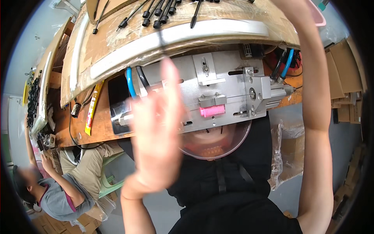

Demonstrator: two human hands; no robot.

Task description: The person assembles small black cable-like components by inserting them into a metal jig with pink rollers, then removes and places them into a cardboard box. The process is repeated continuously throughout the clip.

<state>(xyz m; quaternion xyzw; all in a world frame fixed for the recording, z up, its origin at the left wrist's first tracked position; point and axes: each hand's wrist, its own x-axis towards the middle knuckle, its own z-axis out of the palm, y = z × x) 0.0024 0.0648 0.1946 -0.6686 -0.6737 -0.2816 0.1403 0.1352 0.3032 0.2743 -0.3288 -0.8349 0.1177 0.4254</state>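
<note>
Grey-shirted and seated at the lower left of the frame, a co-worker (58, 191) bends over small parts at the far left edge, beside a pale green plastic stool (111, 183). Above, a brown table (99, 124) runs across the frame, with a yellow strip (92, 107) lying on it toward the left. A cardboard-wrapped board (117, 43) with a long silvery strip (175, 39) fills the upper left and upper middle, and black cable ties (157, 13) lie on it near the top edge.

Left of centre, the left hand (156, 136) is raised in front of the camera, blurred, palm open and fingers spread, holding nothing; it overlaps the left part of a metal fixture plate (230, 82). Blue and black hoses (134, 82) curve just behind the fingertips. On the plate at the centre sits a small pink block (213, 111) under a grey clamp. A clear round bowl (218, 142) sits just below the plate, against the person's dark clothing.

At the right, the right forearm (315, 97) rises up to the top edge; the hand itself is cut off by the frame, so its grip cannot be told. More blue and black hoses (284, 64) lie beside that arm, with stacked cardboard (344, 85) at the far right.
</note>
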